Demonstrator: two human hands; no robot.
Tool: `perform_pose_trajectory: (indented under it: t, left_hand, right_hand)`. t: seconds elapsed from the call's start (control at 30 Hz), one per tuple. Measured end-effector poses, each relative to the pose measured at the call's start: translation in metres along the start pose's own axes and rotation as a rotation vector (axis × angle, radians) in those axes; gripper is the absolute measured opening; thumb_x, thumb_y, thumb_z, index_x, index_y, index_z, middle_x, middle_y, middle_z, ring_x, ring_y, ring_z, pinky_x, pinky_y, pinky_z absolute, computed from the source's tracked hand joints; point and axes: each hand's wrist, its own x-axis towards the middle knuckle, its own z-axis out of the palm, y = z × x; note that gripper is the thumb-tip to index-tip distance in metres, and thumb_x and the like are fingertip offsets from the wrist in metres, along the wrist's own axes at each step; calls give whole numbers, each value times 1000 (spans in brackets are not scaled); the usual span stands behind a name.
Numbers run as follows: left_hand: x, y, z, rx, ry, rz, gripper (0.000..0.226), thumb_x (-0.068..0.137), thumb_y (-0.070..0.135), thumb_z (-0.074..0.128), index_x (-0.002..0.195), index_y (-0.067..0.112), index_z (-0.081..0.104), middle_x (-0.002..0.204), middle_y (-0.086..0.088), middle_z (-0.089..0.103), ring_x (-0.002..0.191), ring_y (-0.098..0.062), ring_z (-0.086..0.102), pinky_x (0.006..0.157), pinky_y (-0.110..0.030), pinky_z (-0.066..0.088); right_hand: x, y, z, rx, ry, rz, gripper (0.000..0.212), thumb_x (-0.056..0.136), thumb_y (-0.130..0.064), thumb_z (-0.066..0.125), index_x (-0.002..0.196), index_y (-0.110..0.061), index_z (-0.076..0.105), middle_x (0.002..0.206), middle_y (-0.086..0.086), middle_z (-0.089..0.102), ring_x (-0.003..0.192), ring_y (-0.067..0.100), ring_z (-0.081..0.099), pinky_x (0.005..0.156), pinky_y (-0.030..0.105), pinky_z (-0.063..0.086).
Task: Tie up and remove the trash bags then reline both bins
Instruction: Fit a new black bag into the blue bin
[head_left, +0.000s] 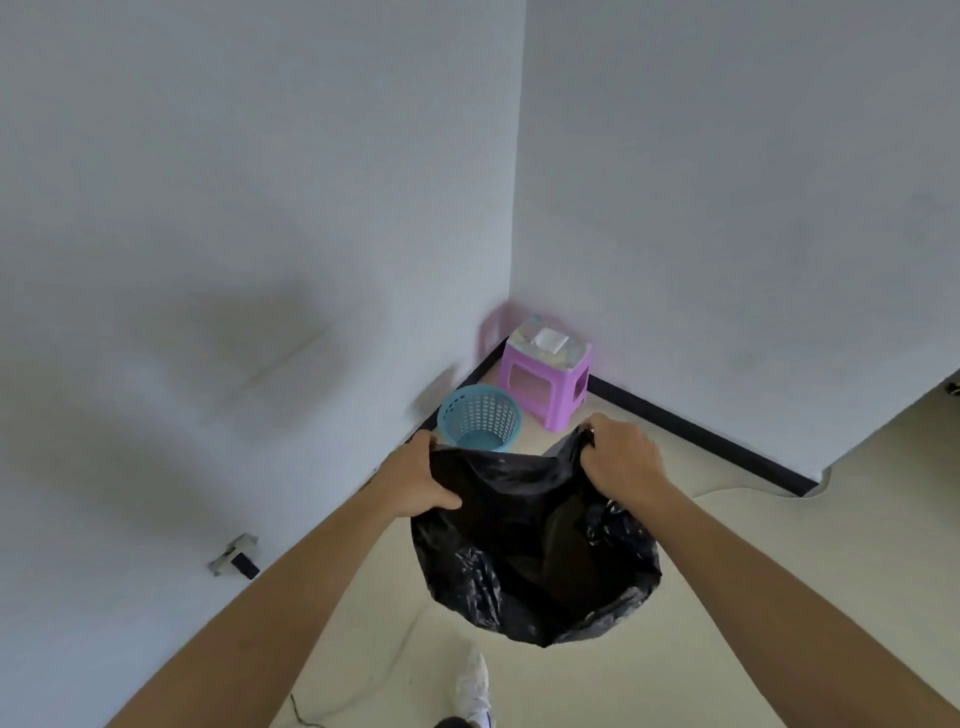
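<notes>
A black trash bag (535, 551) hangs in the air in front of me, its mouth stretched wide. My left hand (415, 480) grips the left side of the bag's rim and my right hand (621, 454) grips the right side. Beyond the bag, a blue perforated bin (480, 418) stands on the floor by the left wall with no liner visible in it. No second bin is in view.
A purple plastic stool (545, 382) with a white folded item (546, 339) on top stands in the corner behind the blue bin. A wall socket with a black plug (236, 558) sits low on the left wall. A cable (363, 670) trails across the floor. My white shoe (472, 686) is below the bag.
</notes>
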Motion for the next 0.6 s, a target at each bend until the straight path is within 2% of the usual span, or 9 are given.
perform_pose_trajectory:
  t: [0.1, 0.2, 0.27, 0.37, 0.43, 0.5, 0.6]
  left_hand:
    - [71, 18, -28, 239, 28, 68, 89, 80, 2, 69, 152, 21, 19, 130, -12, 44, 96, -17, 54, 74, -27, 51]
    - [137, 33, -60, 350, 102, 77, 80, 85, 2, 63, 151, 22, 21, 131, -11, 42, 101, -23, 57, 75, -29, 50]
    - [177, 42, -75, 401, 122, 57, 71, 88, 5, 59, 149, 19, 25, 129, -11, 46, 104, -28, 58, 78, -33, 49]
    - [240, 53, -77, 334, 139, -36, 58, 92, 4, 49, 145, 13, 28, 109, -12, 58, 87, -26, 58, 71, -33, 46]
    - [281, 54, -69, 241, 159, -117, 48, 93, 2, 43, 138, 11, 34, 94, -9, 59, 77, -23, 55, 64, -30, 42]
    - [321, 53, -55, 139, 191, -220, 35, 92, 0, 40, 127, 8, 41, 92, -10, 59, 76, -23, 55, 61, -30, 43]
    - [370, 51, -36, -95, 254, -428, 23, 90, -2, 39, 111, 4, 46, 101, -18, 60, 86, -28, 58, 68, -36, 47]
  right_hand:
    - [86, -2, -20, -95, 8, 47, 22, 93, -21, 44, 110, -15, 57, 102, 9, 66, 90, 31, 63, 69, 35, 47]
    - [163, 8, -38, -137, 59, 125, 23, 96, -25, 45, 115, -16, 55, 106, 10, 66, 96, 31, 64, 69, 34, 43]
    - [203, 16, -44, -103, 58, 187, 24, 96, -29, 45, 113, -15, 55, 103, 10, 65, 93, 32, 63, 68, 34, 45]
    - [266, 31, -35, -62, 40, 219, 27, 95, -32, 43, 107, -13, 57, 98, 8, 63, 85, 30, 60, 68, 35, 47]
    - [309, 39, -18, -44, 21, 223, 31, 96, -34, 42, 110, -12, 59, 99, 7, 56, 81, 28, 53, 68, 35, 44]
    - [352, 46, 8, -29, -55, 213, 37, 96, -35, 41, 115, -10, 60, 106, 11, 50, 88, 29, 49, 75, 38, 45]
    - [412, 46, 46, 11, -264, 200, 41, 97, -35, 37, 124, -9, 54, 122, 18, 44, 110, 38, 47, 89, 43, 43]
